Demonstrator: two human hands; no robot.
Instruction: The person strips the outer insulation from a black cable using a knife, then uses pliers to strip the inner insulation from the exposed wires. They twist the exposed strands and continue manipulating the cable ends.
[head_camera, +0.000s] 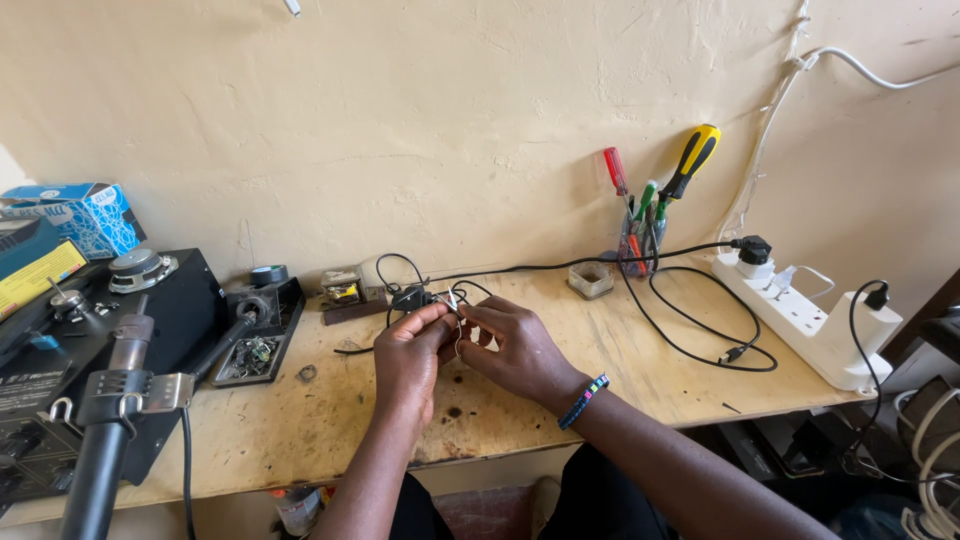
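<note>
Rough cream plaster wall rises behind a scuffed pale wooden worktop, and I am working over its middle, where both hands meet. My left hand is pinched together on the thin bare wire ends of a slim black cable, and my right hand, with a multicoloured bead bracelet at the wrist, is clamped on the same ends just beside it; the wires sit between my fingertips, slightly above the wood. To do this well, I judge that I should keep both pinches close to the strand tips, hold the cable slack so nothing tugs, and work slowly, since the strands are too fine for me to see clearly. Left of me stands a black hot-air station with a grey handpiece and a small black tray of parts. To the right, a clear cup of screwdrivers stands near a white power strip with plugs in it.
</note>
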